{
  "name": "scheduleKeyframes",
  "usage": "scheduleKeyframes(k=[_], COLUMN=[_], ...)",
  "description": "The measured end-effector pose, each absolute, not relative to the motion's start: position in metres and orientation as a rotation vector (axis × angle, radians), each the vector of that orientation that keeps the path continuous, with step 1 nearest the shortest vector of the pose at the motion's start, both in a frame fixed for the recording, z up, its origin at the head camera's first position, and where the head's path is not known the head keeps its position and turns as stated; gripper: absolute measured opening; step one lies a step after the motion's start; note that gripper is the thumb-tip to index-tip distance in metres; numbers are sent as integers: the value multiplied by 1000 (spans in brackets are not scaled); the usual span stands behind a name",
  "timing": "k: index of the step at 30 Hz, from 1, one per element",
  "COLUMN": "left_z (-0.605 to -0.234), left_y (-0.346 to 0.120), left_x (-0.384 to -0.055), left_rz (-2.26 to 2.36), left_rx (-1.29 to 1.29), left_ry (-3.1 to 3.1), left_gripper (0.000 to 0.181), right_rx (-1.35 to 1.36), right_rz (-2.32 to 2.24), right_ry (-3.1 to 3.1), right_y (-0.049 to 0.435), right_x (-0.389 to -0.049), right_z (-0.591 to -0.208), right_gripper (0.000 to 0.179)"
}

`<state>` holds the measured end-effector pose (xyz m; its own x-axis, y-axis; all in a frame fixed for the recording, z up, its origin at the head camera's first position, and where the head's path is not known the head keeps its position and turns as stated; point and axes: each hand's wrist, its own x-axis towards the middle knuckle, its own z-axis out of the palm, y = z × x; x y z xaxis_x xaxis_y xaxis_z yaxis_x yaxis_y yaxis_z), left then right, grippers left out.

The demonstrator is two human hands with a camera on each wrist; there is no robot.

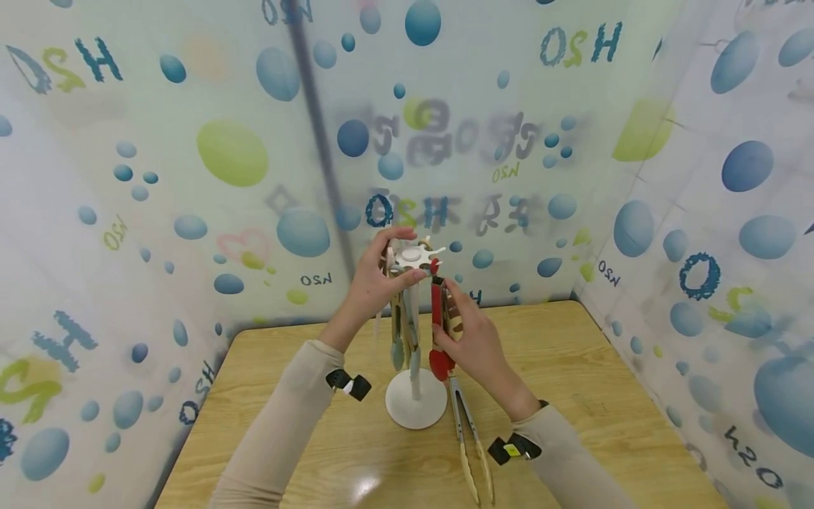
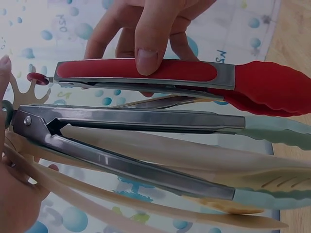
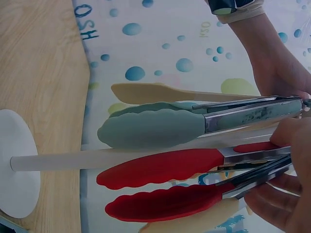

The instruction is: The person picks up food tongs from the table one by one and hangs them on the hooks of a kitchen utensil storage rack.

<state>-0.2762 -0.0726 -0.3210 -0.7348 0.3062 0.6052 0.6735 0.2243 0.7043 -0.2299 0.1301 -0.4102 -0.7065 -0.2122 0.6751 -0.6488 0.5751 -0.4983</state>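
Note:
A white utensil rack [image 1: 415,256] with a ring of hooks stands upright on its round base [image 1: 407,417]. My left hand [image 1: 376,279] grips the rack's top, thumb in front and fingers behind. In my right hand [image 1: 473,336] I hold red-tipped tongs [image 2: 136,70] by the handle, tips down, beside the rack. Their red hanging loop [image 2: 38,78] is at a hook; whether it hangs there I cannot tell. Pale green-tipped tongs [image 3: 155,127] hang next to them, along with a wooden utensil [image 3: 141,92] and other beige utensils partly hidden behind.
Beige-tipped tongs [image 1: 467,442] lie spread on the wooden table [image 1: 305,424], right of the base and under my right forearm. Patterned curtains [image 1: 242,233] enclose the table's back and sides.

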Motion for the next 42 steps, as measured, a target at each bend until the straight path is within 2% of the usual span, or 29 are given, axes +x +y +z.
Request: scheduleKeyframes(k=[12, 19, 24, 31, 36, 42], left_z=[-320, -318, -317, -318, -320, -321], left_y=[-76, -72, -73, -74, -72, -68], left_x=[-277, -276, -276, -277, -276, -275], left_rz=[-1500, -1477, -1505, -1519, -1527, -1527], left_rx=[-953, -947, -936, -926, -897, -853], left_ry=[-2192, -2174, -2164, -2151, -2146, -2141], left_gripper=[58, 59, 61, 58, 57, 59], right_rx=[694, 601, 437, 237, 246, 240], right_rz=[1110, 1088, 1100, 976, 848, 714], right_ry=[-2282, -2297, -2377, -2717, -2928, -2992], right_y=[129, 140, 153, 156, 152, 146], right_x=[-231, -219, -211, -200, -196, -196], right_z=[-419, -435, -467, -533, -574, -598], right_gripper=[86, 79, 69, 56, 61, 69])
